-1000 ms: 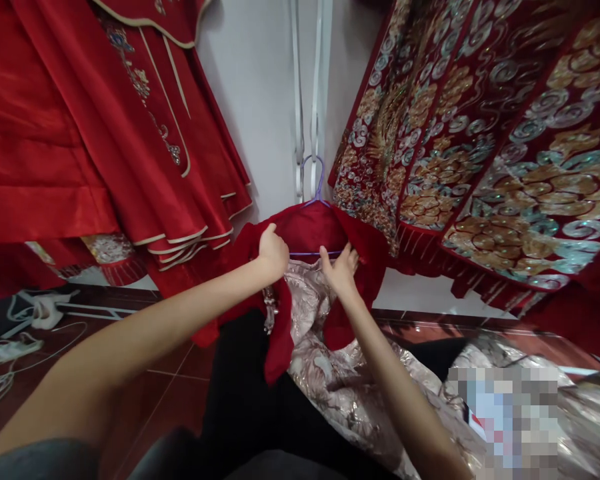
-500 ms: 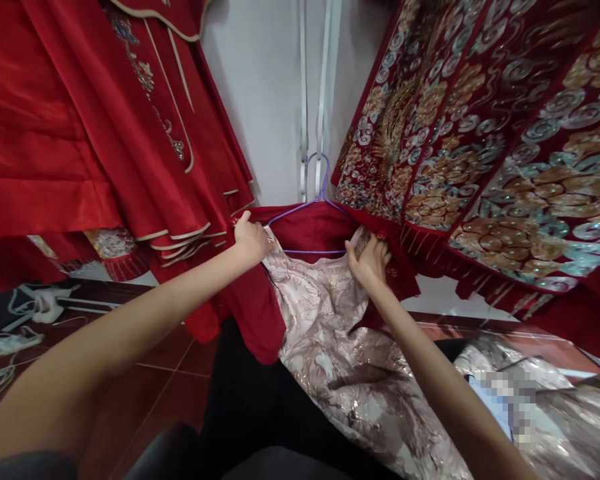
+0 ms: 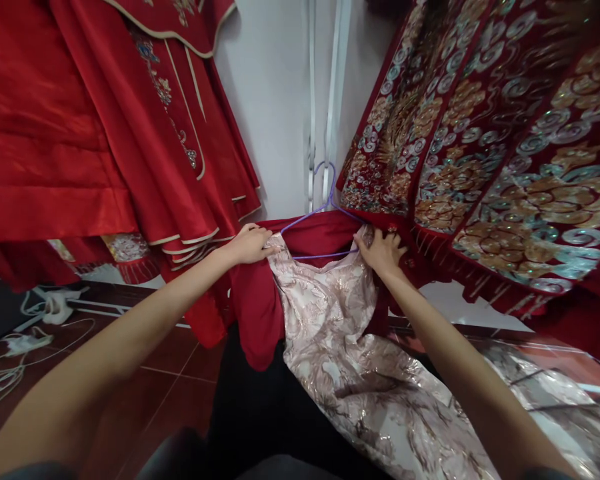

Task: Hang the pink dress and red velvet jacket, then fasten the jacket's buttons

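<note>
A pale pink brocade dress (image 3: 330, 320) with a gold pattern hangs on a purple wire hanger (image 3: 325, 207) and spills down over my lap. A dark red garment (image 3: 255, 300) is draped around it on the same hanger. My left hand (image 3: 247, 243) grips the left shoulder where pink and red fabric meet. My right hand (image 3: 383, 252) grips the right shoulder of the dress at the hanger's other end. The hanger's hook (image 3: 327, 177) sits against two white vertical rails (image 3: 325, 100) on the wall.
Plain red satin robes (image 3: 105, 133) with cream trim hang at the left. Heavily embroidered dark red garments (image 3: 490, 147) hang at the right, close to my right hand. White cables and a plug block (image 3: 25, 333) lie on the dark red tiled floor (image 3: 170, 373).
My hands have spread apart from the middle of the hanger to its two shoulders. The red garment has been opened sideways, so more of the pink dress shows.
</note>
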A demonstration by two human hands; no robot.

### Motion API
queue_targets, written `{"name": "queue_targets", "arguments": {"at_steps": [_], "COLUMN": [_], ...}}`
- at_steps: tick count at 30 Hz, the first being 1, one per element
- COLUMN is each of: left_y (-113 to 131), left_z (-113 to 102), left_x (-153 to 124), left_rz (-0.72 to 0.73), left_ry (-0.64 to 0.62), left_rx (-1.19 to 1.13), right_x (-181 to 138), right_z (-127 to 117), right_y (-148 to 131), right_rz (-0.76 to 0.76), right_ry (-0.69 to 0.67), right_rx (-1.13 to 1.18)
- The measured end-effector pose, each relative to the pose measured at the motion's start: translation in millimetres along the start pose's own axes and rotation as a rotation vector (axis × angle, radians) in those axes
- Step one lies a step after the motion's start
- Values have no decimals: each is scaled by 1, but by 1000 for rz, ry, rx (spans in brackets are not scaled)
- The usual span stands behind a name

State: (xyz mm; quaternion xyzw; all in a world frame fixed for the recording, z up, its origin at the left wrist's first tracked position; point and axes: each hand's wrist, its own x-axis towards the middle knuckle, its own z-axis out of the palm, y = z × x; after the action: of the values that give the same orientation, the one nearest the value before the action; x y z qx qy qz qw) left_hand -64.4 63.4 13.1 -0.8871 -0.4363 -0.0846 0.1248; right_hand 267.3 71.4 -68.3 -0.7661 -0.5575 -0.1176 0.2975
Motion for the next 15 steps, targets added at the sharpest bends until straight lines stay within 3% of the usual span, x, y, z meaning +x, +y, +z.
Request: {"name": "queue_targets", "arguments": {"at_steps": [3,7,11,15], "left_y": [-4,-14,-22,-32], "left_z": [2,0,5,15], "left_x": [1,2,-3,-7], "left_rz": [-50,-150,-216,-179], "left_ry": [-5,-84,-40,95], "left_rx": [-135,-545,-883,-863], "right_x": [11,27,43,52], "right_z": [-7,-28,-51,-65], "right_y": [1,14,35,54], "right_rz": [-42,-153,-224,-416], "right_ry": [11,-77,-476,-788], "right_rx": [-24,-45,38,309]}}
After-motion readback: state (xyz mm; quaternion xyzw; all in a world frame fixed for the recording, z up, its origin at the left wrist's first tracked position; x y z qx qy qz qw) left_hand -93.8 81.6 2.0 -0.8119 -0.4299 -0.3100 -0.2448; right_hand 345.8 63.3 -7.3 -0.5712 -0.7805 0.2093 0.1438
